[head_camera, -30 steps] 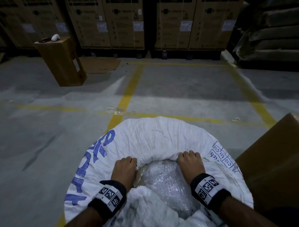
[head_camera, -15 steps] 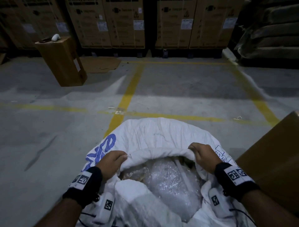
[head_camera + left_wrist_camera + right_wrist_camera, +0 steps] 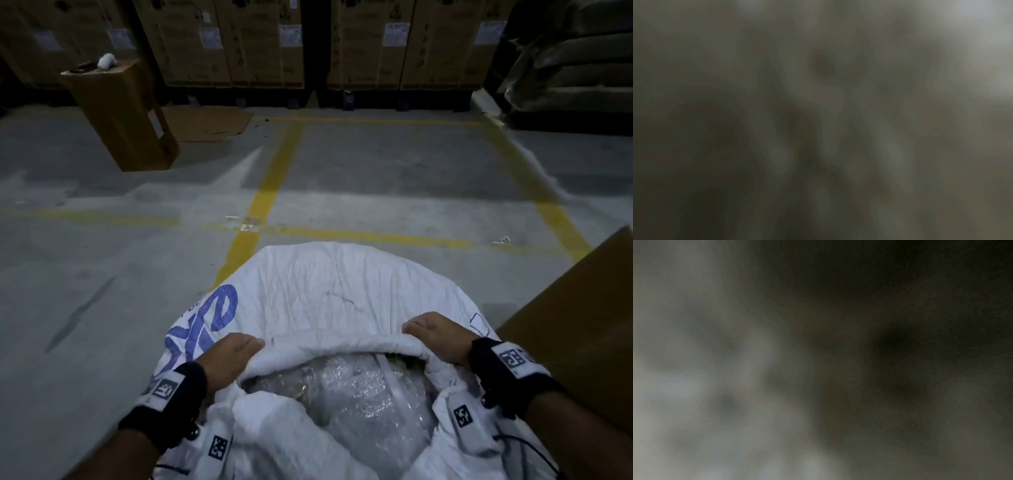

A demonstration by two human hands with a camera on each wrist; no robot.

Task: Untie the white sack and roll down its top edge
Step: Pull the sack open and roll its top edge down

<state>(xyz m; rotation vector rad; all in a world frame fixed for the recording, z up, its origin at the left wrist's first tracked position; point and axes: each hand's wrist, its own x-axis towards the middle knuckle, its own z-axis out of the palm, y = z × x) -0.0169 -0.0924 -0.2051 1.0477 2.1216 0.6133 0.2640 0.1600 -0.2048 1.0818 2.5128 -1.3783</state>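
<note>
The white sack (image 3: 318, 294) with blue print stands open on the floor right in front of me in the head view. Its far rim is folded into a thick rolled edge (image 3: 342, 349). My left hand (image 3: 233, 356) grips that rolled edge at its left end, fingers curled under the fabric. My right hand (image 3: 436, 334) grips the same edge at its right end. Clear bubble wrap (image 3: 363, 394) fills the sack's mouth between my wrists. Both wrist views are blurred grey and show nothing clear.
A brown cardboard box (image 3: 579, 335) stands close against the sack on the right. A tall carton (image 3: 123, 113) with a white object on top stands at far left. Stacked cartons (image 3: 308, 41) line the back wall. Yellow lines (image 3: 263, 198) cross the concrete floor.
Both hands have moved apart along the far rim, from the middle out to its left and right ends, and now grip it from the sides. The rim has become a thicker roll.
</note>
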